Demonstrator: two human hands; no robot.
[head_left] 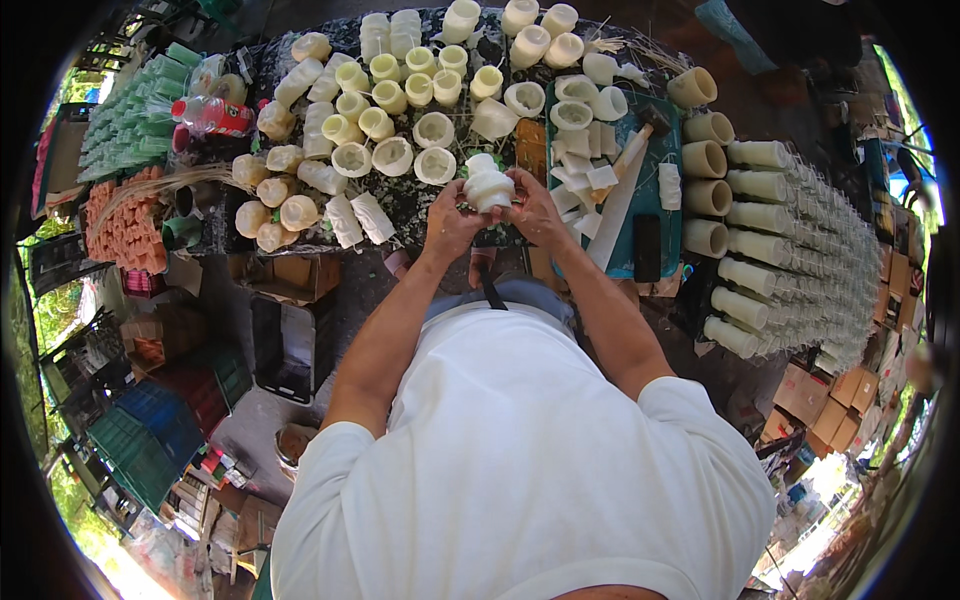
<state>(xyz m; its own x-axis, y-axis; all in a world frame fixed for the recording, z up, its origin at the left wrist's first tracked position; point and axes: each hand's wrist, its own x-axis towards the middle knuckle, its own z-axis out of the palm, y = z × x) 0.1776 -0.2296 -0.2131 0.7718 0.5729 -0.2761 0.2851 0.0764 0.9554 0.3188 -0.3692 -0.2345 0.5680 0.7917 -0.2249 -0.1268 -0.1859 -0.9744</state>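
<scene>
Between my two hands, over the table's near edge, is a white waxy piece (488, 183) with a rounded, stepped body and a narrower top, like a candle. My left hand (455, 217) grips its left side with bent fingers. Its right side is gripped by my right hand (536, 208). Fingertips meet near the lower part of the piece, hiding some of it. Just beyond stand several hollow pale cups (434, 165) with rough insides. A teal tray (668, 140) to the right carries white blocks (575, 165), a hammer (637, 145), a long pale strip (618, 200) and a dark phone-like slab (647, 248).
Yellowish cylinders (390, 97) crowd the dark speckled table. Rows of white candle-like pieces (757, 215) and tan tubes (707, 165) fill the right. Green pieces (135, 115), orange pieces (125, 222) and a red-labelled bottle (213, 116) lie left. A black crate (283, 345) sits below.
</scene>
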